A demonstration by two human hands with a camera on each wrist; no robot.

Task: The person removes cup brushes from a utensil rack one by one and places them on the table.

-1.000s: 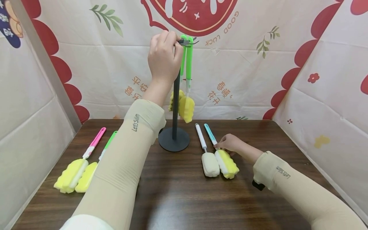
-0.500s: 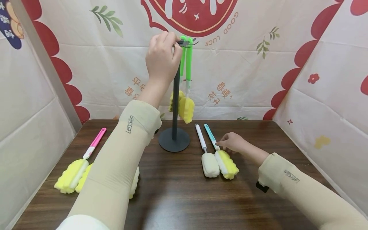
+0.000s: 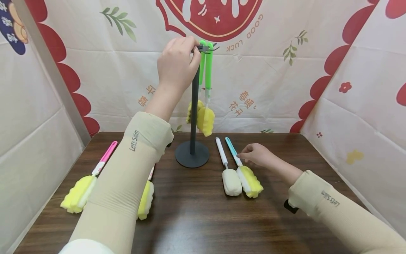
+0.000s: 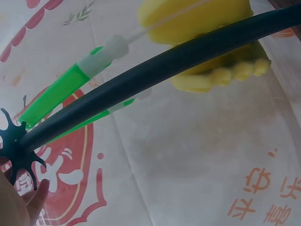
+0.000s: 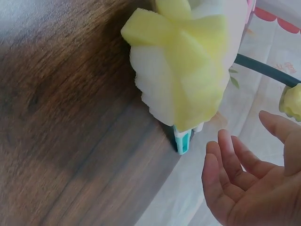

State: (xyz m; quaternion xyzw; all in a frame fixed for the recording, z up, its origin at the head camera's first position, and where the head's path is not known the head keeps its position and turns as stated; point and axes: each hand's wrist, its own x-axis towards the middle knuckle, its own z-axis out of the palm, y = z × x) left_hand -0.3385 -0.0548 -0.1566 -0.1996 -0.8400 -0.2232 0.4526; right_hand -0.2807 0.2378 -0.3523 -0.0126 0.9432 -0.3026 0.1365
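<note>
Blue-handled sponge brush (image 3: 250, 181) lies on surface (image 3: 203, 218), handle (image 3: 232, 148) toward far edge; right hand (image 3: 257, 155) just beside handle, fingers loosely spread. Left hand (image 3: 178, 64) grips hooked top (image 4: 15, 144) of black stand (image 3: 193, 134), near far edge.

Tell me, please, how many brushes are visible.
6: two green-handled brushes on the stand; white brush and blue-handled brush right of it; pink-handled brush and partly hidden brush left. The left sleeve may hide more.

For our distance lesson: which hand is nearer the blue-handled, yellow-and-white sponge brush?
The right hand is beside the brush; the left hand grips the tall black stand up top.
</note>
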